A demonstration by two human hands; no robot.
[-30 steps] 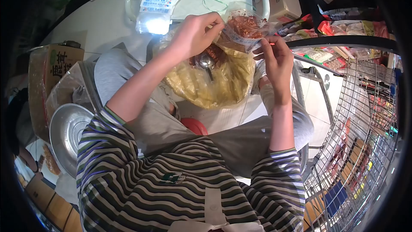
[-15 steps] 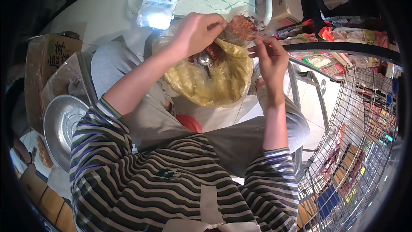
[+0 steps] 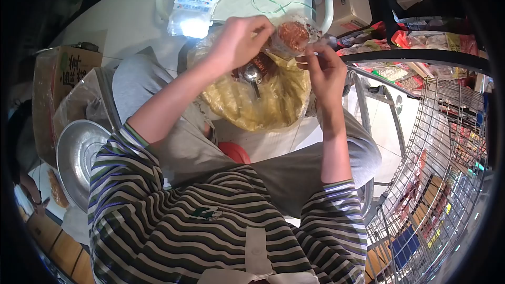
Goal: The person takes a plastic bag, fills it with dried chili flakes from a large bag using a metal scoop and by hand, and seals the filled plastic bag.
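Note:
A small clear plastic bag (image 3: 293, 36) with reddish dried flakes inside hangs between my two hands, above the far side of a yellow sack. My left hand (image 3: 244, 39) pinches the bag's left edge. At its lower right edge, the thumb and fingers of my right hand (image 3: 327, 71) are closed on the plastic. Beneath them the yellow woven sack (image 3: 263, 108) lies open between my knees, with dark red dried bits inside. A metal scoop (image 3: 251, 73) rests in the sack, its handle towards me; my left hand and forearm hide part of the opening.
Ahead, a stack of clear labelled bags (image 3: 194, 5) and a loop of green string (image 3: 273, 4) lie on a pale surface. A metal basin (image 3: 81, 152) and cardboard box (image 3: 63, 79) stand left. On the right are a wire basket (image 3: 426, 179) and packaged goods (image 3: 436, 44).
My right hand has moved slightly left and down, closer to my left hand. The bag has tilted and shifted a little left with it. My left hand has barely moved.

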